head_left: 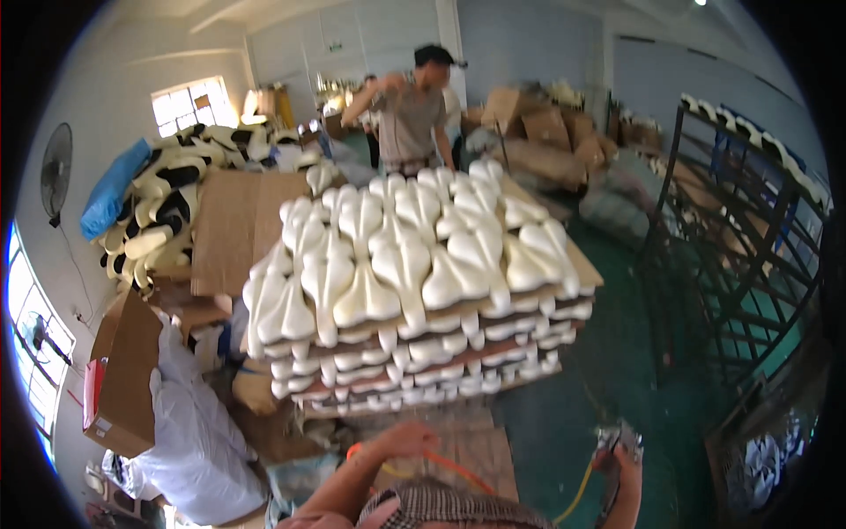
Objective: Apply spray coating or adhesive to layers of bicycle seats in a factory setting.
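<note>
My right hand [624, 457] is closed round a silver spray gun [619, 435], low at the right. A yellow hose [580, 494] runs down beside that hand. Close to my body, my left hand [410, 438] is bent inward over an orange hose [458, 472]. Its fingers are blurred, and I cannot tell whether they grip anything. In front of both hands rises a stack of cream foam saddle-shaped pads [401, 256], in layers with brown cardboard sheets [577, 264] between them. Neither hand touches the stack.
Behind the stack stands a person in a cap [414, 123], one arm raised. A dark metal rack [731, 238] stands right. At the left are a cardboard box [128, 375], a white plastic sack [189, 441] and piled black-and-cream pads [163, 212]. Cartons [538, 123] are heaped behind.
</note>
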Demonstrator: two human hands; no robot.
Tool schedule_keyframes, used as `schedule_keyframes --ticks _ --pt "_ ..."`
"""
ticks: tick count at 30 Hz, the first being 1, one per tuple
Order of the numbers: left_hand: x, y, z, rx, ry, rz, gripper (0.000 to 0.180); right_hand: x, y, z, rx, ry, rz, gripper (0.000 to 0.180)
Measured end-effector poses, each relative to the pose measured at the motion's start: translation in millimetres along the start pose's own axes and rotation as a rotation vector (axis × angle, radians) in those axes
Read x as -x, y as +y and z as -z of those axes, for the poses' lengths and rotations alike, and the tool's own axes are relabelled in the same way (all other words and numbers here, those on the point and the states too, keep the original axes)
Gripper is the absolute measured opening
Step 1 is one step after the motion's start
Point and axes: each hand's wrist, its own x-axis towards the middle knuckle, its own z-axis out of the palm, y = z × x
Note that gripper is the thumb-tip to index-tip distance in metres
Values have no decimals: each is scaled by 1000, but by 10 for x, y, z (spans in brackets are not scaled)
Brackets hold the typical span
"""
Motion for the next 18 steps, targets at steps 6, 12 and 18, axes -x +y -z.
schedule_keyframes --ticks 6,12,18 --pt "81 9 -67 101 32 -42 36 39 38 -13 73 67 -137 26" --pt "43 -97 -54 39 -8 -11 37 -15 -90 -101 162 18 -247 22" --pt "155 26 -84 106 -44 9 38 12 5 -2 184 -13 -258 23"
